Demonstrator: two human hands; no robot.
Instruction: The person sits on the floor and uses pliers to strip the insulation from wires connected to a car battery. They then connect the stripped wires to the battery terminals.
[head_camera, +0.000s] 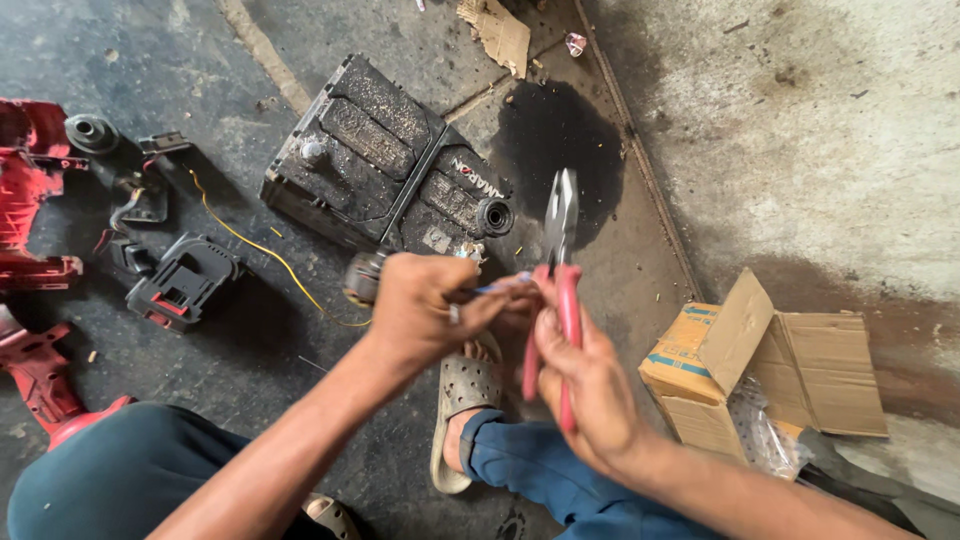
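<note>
Red-handled pliers (560, 290) are in my right hand (585, 385). My fingers are curled tight round the handles, and the metal nose points up and away from me. The nose looks nearly shut, with nothing in it. My left hand (420, 310) pinches a thin blue wire (500, 286) between thumb and finger, and the wire tip sits just beside the pliers' handles. A small round motor part (362, 277) peeks out behind that hand; I cannot tell if I hold it too. So the wire is held ready but not yet in the pliers' nose.

Below my hands is my foot in a grey sandal (462, 400). On the floor ahead lies a dirty black battery (385, 165). A yellow wire (265, 250) runs left toward a black tool battery pack (180, 285) and red tool pieces (30, 190). On the right lies an open cardboard box (770, 370).
</note>
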